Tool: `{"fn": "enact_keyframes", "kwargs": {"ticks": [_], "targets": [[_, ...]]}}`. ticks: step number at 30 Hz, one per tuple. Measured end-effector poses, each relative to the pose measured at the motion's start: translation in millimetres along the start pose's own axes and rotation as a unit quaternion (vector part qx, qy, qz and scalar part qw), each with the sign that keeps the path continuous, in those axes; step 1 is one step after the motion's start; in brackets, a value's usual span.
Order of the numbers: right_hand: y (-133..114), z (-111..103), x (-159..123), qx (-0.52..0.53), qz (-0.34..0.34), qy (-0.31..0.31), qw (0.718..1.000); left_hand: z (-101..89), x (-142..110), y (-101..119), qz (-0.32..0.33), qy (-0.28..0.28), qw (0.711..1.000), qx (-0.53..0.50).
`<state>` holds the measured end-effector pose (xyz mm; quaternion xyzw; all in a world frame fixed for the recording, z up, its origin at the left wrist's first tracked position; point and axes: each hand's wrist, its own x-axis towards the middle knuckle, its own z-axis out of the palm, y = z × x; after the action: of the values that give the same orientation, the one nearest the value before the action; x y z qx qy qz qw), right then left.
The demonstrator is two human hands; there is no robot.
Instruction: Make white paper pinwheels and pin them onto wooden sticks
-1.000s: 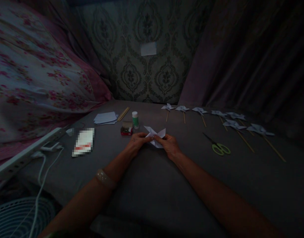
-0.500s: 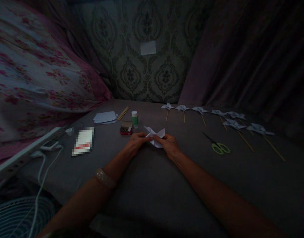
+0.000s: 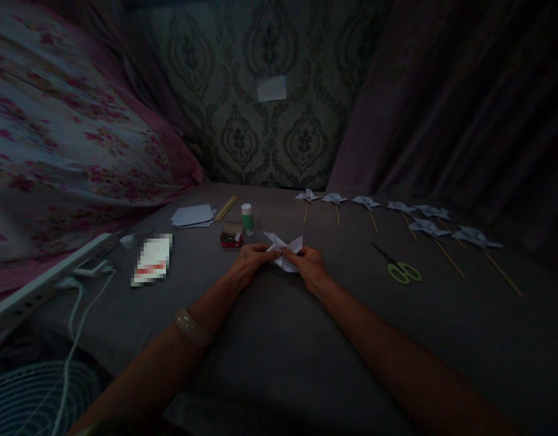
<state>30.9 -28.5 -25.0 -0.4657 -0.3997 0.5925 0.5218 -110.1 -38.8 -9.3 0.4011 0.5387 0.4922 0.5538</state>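
Observation:
A folded white paper pinwheel lies on the dark cloth surface in the middle of the view. My left hand pinches its left side with closed fingers. My right hand grips its right side, fingertips meeting the left hand's at the paper's centre. A pale bangle sits on my left wrist. Just beyond the paper stand a small red box of pins and a white glue bottle with a green band.
Several finished paper pinwheels on wooden sticks lie in a row at the right. Green-handled scissors lie right of my hands. A stack of white paper, loose sticks, a power strip and a flowered pillow are at the left.

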Motion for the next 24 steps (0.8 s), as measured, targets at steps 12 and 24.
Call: {"fn": "enact_keyframes", "kwargs": {"ticks": [12,24], "targets": [[-12.0,0.4,-0.7,0.088,0.003,-0.09,0.992,2.4,-3.0,11.8,0.014,-0.036,0.994,-0.097],[-14.0,3.3,-5.9,0.121,0.046,-0.124,0.984,-5.1,-25.9,26.8,0.04,-0.033,0.998,-0.026]]}}
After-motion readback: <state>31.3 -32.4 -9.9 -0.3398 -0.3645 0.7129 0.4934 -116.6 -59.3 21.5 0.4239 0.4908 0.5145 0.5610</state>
